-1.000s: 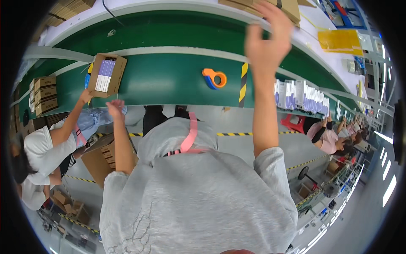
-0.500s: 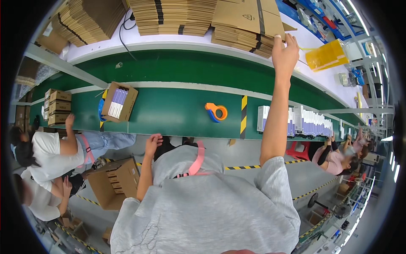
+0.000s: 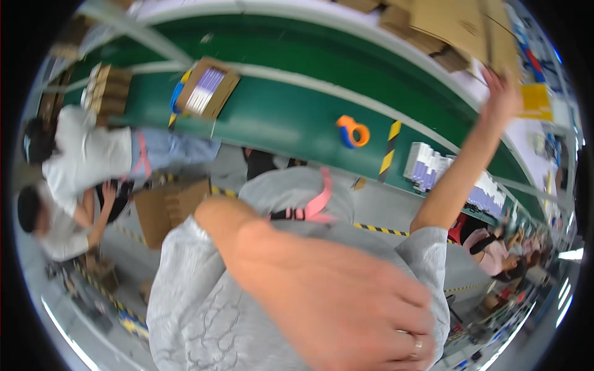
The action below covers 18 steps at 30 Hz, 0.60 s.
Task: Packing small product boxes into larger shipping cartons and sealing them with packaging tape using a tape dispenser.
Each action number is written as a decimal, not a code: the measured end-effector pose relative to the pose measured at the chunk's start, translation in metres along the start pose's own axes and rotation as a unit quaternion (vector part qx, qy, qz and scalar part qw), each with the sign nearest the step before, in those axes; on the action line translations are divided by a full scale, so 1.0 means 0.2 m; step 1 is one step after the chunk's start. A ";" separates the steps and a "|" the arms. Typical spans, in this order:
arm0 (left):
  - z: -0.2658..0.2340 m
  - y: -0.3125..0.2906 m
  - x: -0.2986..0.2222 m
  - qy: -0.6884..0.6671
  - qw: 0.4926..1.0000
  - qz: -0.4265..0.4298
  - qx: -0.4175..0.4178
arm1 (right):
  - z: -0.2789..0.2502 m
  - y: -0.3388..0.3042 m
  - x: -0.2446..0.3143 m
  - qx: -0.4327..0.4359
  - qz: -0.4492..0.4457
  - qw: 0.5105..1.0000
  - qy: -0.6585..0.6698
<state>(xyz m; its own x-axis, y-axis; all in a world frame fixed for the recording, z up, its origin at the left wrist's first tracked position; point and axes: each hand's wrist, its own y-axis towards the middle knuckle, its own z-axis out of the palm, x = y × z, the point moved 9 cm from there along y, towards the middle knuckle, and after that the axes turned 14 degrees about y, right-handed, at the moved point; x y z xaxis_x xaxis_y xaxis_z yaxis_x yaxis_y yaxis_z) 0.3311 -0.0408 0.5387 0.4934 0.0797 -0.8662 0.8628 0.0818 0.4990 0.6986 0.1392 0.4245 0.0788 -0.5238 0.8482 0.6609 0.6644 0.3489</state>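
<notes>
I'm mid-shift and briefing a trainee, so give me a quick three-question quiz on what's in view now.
1. Which of the wearer's hands is nearer the flattened cardboard?
2. Fill in: the boxes in the open carton are white and ____.
3. Where does the orange-and-blue tape dispenser lie? A) in the open carton; B) on the green belt; C) on the floor.

Key: 1. The right hand. 2. Purple. 3. B.

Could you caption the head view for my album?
Right hand at flattened cardboard, left hand blurred near the camera, green worktop beyond.
</notes>
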 end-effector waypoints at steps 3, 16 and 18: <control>-0.14 -0.12 0.13 0.018 0.993 -0.055 -0.105 | -0.01 -0.53 0.17 0.036 -0.054 0.997 -0.034; -0.56 -0.89 1.42 0.279 0.814 -0.405 -0.310 | -0.21 -2.02 -1.02 0.403 0.158 0.764 -0.478; -0.48 -1.18 1.90 0.317 0.742 -0.508 -0.302 | -0.12 -2.05 -1.14 0.426 0.186 0.733 -0.496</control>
<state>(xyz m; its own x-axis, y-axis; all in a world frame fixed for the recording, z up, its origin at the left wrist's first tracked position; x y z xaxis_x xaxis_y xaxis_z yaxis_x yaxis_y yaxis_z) 0.3031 0.0661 0.0949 -0.6937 0.1078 -0.7121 0.4531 0.8339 -0.3152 0.4272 -0.0270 0.0793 -0.7262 0.1422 0.6726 -0.0089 0.9764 -0.2159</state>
